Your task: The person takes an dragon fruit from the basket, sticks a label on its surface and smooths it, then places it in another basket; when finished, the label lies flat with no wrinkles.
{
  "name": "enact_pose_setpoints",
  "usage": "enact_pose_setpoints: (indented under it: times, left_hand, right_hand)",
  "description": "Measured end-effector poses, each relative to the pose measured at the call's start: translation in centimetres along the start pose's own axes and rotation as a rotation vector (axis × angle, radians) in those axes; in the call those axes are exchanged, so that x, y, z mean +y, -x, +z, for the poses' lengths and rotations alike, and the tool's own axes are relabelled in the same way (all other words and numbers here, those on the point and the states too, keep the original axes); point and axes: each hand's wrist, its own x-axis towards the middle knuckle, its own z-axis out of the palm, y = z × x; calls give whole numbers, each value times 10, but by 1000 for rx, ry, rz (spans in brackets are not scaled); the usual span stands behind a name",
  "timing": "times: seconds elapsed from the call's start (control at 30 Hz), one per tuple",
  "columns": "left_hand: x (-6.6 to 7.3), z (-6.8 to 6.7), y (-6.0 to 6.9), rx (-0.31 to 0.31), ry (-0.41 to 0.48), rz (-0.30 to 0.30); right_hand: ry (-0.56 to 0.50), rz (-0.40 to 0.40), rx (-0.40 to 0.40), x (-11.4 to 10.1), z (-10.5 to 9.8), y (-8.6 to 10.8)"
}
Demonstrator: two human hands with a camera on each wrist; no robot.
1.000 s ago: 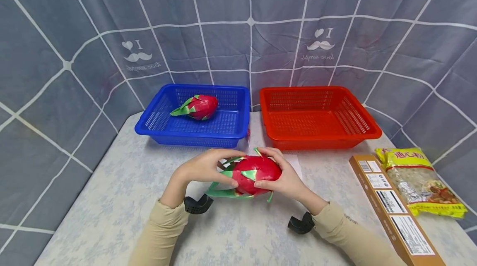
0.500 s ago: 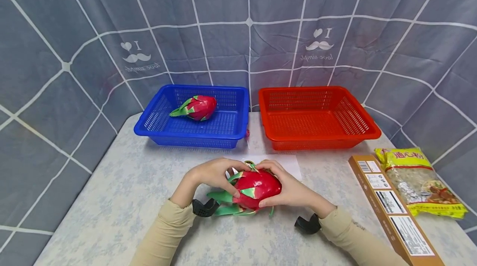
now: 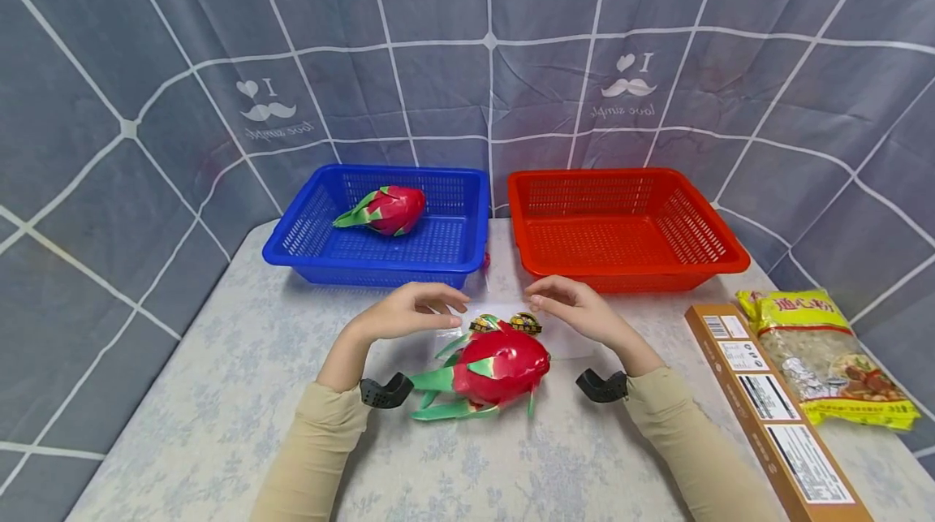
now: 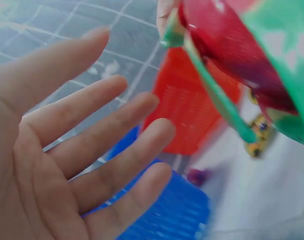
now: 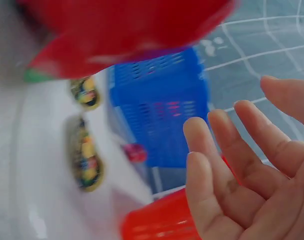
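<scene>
A red dragon fruit (image 3: 507, 366) with green leaf tips lies on the table in front of me, its leafy end to the left. My left hand (image 3: 405, 312) hovers behind and left of it, fingers spread and holding nothing in the left wrist view. To the fruit's right and behind, my right hand (image 3: 582, 315) is likewise off it, fingers loosely bent with nothing between them. Just behind the fruit, two small oval black-and-gold labels (image 3: 525, 323) lie on a white sheet (image 3: 573, 337); the fruit partly hides the left one.
A blue basket (image 3: 380, 269) with another dragon fruit (image 3: 398, 209) in it stands at the back left. Beside it is a red basket (image 3: 628, 262). On the right lie a long brown box (image 3: 774, 408) and a yellow-and-clear food bag (image 3: 825, 360). A small red item (image 3: 486, 261) sits by the blue basket.
Both hands held the dragon fruit; it was lowered toward the table, then let go. The hands have drawn apart and back from it, and the two labels now show behind the fruit.
</scene>
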Motion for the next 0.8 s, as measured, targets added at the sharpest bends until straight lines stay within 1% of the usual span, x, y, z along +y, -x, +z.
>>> enact_pose_setpoints:
  times: [0.03, 0.1, 0.2, 0.3, 0.4, 0.57, 0.7, 0.8]
  left_hand:
    - [-4, 0, -1, 13, 18, -7]
    - [-12, 0, -3, 17, 37, -31]
    - [-25, 2, -6, -8, 72, -75]
    - [-33, 4, -8, -26, 75, -107]
    - [-38, 6, -8, -26, 69, -148]
    - [-45, 6, -8, -39, 59, -214]
    - [-49, 6, -9, -45, 44, -227]
    - [-52, 7, -9, -48, 39, -229]
  right_hand:
    - [-3, 10, -1, 4, 0, -1]
    - [10, 26, -6, 12, 2, -3]
    - [14, 39, -20, 21, 5, -5]
    - [14, 59, -17, 27, 7, -6]
    - [4, 88, -7, 33, 8, -6]
    - [58, 127, 7, 46, 10, -9]
    - [112, 133, 34, 54, 11, -11]
    - [156, 110, 57, 58, 13, -11]
